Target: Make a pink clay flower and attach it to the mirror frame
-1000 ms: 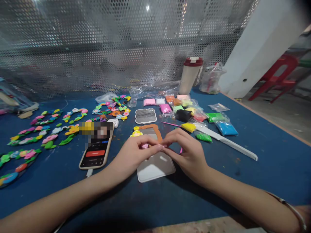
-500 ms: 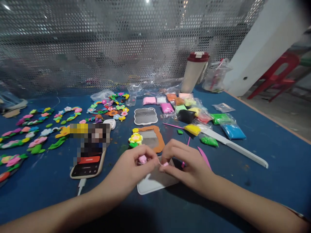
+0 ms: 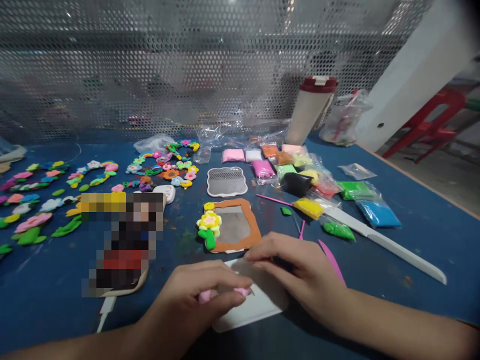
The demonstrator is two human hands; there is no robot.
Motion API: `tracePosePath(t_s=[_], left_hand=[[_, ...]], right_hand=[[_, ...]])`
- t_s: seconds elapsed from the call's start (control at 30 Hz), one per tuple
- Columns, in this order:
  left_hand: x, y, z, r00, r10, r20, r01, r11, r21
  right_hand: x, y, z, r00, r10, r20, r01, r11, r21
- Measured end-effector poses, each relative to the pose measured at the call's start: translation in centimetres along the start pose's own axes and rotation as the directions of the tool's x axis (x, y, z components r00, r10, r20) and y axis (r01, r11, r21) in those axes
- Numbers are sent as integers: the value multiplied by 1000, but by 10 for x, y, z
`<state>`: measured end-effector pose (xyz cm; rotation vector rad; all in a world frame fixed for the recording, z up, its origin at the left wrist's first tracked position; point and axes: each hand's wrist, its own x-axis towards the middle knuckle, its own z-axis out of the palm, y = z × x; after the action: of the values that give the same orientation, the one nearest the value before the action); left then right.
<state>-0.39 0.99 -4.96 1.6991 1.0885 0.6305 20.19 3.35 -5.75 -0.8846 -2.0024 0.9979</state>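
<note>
My left hand is closed around pink clay. One pink lump shows in its palm, and a smaller pink clay piece sits between thumb and fingertips. Both are over a white board that lies flat on the table. My right hand hovers above the board's far right corner, fingers curved, thumb slightly apart, nothing visible in it. Just beyond the hands lies a mirror-like panel framed in brown clay, with a yellow clay flower and green leaves on its left side.
A charging phone lies to the left, near several clay-flower-decorated frames. Behind are a white-edged mirror and bagged coloured clay. On the right are a white comb-like knife, a pink tool and a tumbler.
My hands have drawn apart and come lower and nearer. The small pink piece formerly at my right fingertips is now at my left fingertips. The view has shifted slightly.
</note>
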Motion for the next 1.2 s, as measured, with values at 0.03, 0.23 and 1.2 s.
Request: tracePosePath(t_s=[0.03,0.23,1.2], left_hand=[[1,-1,-1,999,-25,-20,25,999,20],[3,0,-5,981,-193,-28,193,981,-1],[0,-1,0,996,5,-89,2,997,83]], right_hand=[[-2,1,0,1000,-4,17,4,1000,8],[-10,4,-3,1000,-14,-26,13,999,-47],[-6,0,-2,996,80,-49,-82,996,-25]])
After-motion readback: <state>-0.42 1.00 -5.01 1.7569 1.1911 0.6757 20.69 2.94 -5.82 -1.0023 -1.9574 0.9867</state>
